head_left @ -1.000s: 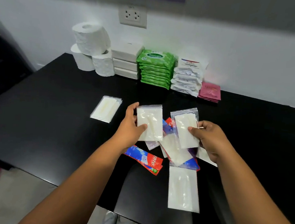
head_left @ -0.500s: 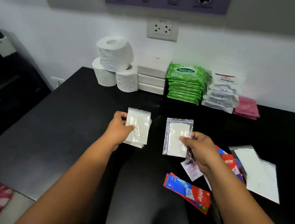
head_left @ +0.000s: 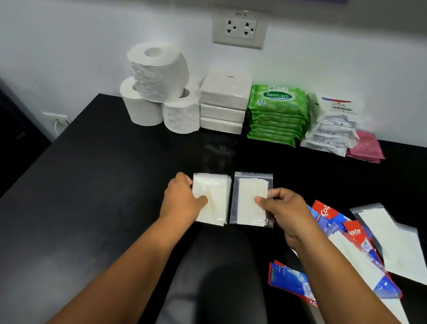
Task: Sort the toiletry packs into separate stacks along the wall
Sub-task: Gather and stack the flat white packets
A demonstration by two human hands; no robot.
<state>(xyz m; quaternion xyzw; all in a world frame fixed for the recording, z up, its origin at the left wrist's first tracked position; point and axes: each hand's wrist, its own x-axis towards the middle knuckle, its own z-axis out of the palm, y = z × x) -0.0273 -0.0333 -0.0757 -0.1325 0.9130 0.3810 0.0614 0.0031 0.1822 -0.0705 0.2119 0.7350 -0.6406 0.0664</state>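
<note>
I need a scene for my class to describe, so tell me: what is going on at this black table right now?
A person is sorting toiletry packs. The left hand holds a small stack of clear zip bags, and the right hand pinches a single clear zip bag beside it. Toilet rolls, green Sanicare wipes, Dove sachets and pink sachets already sit sorted along the wall. Colgate sachets lie unsorted at right.

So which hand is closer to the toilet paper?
Left. The left hand is in front of the toilet paper, slightly to its right. The right hand is farther right, below the green wipes.
</note>
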